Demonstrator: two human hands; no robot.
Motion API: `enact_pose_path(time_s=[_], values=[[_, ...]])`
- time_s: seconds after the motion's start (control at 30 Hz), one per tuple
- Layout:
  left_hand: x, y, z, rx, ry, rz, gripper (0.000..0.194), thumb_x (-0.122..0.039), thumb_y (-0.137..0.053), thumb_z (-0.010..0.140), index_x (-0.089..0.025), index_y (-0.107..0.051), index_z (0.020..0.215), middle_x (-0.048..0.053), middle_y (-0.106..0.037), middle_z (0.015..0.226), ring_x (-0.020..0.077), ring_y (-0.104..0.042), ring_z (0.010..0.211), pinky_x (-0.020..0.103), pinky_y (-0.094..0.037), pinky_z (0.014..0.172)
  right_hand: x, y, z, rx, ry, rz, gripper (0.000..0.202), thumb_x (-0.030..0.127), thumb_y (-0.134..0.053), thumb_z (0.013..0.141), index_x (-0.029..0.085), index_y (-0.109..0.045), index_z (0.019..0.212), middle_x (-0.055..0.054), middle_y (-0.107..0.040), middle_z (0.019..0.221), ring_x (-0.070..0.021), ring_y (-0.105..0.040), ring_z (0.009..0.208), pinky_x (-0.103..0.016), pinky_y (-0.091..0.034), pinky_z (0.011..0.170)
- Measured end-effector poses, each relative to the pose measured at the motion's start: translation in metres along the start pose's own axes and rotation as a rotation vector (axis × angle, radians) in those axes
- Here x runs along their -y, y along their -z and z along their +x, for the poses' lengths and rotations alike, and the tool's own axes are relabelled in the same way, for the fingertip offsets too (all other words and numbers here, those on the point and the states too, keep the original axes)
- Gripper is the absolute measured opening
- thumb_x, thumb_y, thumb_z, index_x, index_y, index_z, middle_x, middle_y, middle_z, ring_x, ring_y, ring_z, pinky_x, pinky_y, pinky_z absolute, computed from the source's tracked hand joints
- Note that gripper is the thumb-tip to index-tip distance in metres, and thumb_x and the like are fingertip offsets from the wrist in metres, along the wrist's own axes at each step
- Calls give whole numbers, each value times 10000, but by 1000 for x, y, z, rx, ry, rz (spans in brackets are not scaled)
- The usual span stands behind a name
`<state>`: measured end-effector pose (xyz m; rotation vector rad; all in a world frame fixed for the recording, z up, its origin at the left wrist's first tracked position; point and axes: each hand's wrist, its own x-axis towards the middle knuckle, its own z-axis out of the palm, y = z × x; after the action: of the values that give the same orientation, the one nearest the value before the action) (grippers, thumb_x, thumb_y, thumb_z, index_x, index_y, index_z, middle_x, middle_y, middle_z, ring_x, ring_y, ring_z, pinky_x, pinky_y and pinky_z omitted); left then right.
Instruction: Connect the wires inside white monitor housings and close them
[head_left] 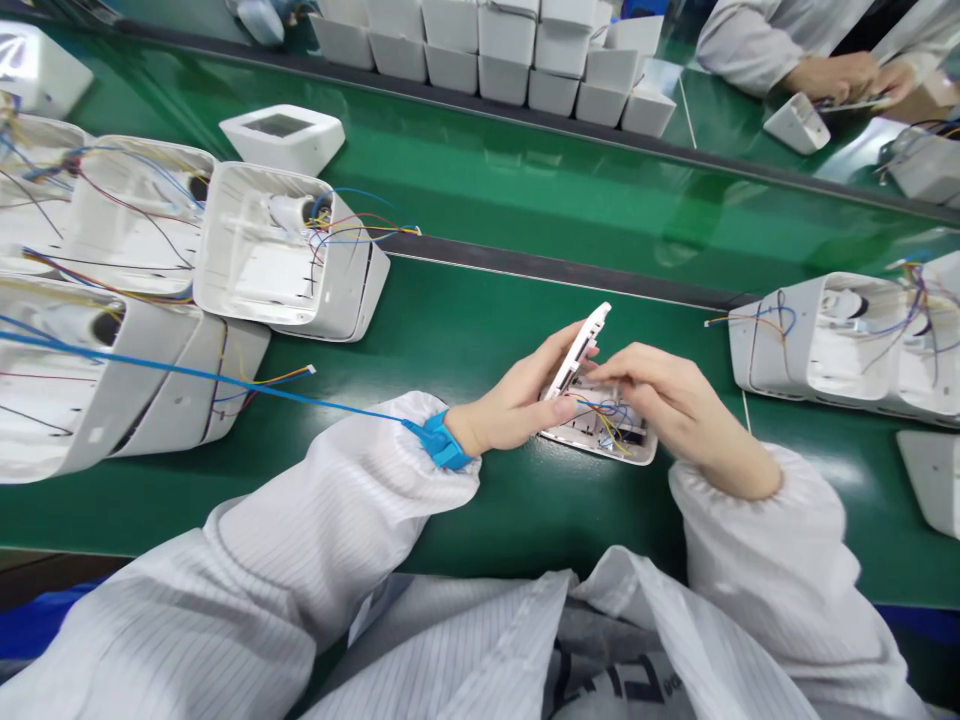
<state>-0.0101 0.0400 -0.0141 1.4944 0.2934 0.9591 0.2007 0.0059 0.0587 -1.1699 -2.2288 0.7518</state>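
Note:
My left hand (525,395) is closed around a white plastic panel (579,350), held tilted up on edge. Under it, on the green bench, lies an open white housing (637,455) with coloured wires (611,415) inside. My right hand (667,390) reaches over the housing from the right, fingers bent and pinched together close to the panel's inner side. Whatever is between those fingertips is hidden. A blue wrist strap (442,440) sits on my left wrist, its cord running off to the left.
Open white housings (289,250) with loose wires stand grouped at left; more housings (817,340) stand at right. A white cover (285,138) with a dark window lies at the back left. Beyond the dark ledge are stacked white housings (502,80) and another person's hands (847,80).

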Motion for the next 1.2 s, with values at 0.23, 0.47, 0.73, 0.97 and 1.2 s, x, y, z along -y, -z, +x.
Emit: enact_pose_path(time_s=[0.23,0.47,0.73,0.97,1.2], values=[[-4,-2,3,37,3,-44,805,-571,-669,853,-243,-334,1508,153,-520,1388,313,-551,1278,474,-481,1084,0,14,-13,100,-97,124,149,327,-641,963,316,-776,1025,-30,-606,984,-151,-627,851,-301,-533,738],[-4,-4,3,31,-73,39,791,-572,-646,871,-247,-327,1517,147,-514,1388,306,-563,1241,458,-487,1056,-1,12,-12,40,-89,25,176,209,-625,957,290,-773,1008,-2,-722,922,-148,-688,792,-283,-549,703],[1,-3,7,18,-238,350,898,-593,-668,834,-224,-277,1553,178,-453,1471,345,-503,1303,527,-422,1110,-12,-9,-4,-10,112,-496,203,102,-582,923,208,-756,926,-67,-743,1012,-253,-660,922,-383,-521,754],[-4,-8,7,45,-330,686,845,-392,-727,761,-203,-376,1506,194,-454,1436,334,-486,1322,504,-450,1098,-25,-18,-4,-23,-50,-616,106,164,-635,841,187,-717,904,-111,-701,942,-276,-630,863,-406,-524,733],[-15,-5,3,212,-290,962,728,-364,-680,747,-210,-493,1434,196,-482,1434,397,-474,1321,640,-354,1117,-30,-11,-5,30,-109,-474,243,179,-736,758,210,-722,998,-86,-737,1044,-280,-674,923,-376,-550,761]])
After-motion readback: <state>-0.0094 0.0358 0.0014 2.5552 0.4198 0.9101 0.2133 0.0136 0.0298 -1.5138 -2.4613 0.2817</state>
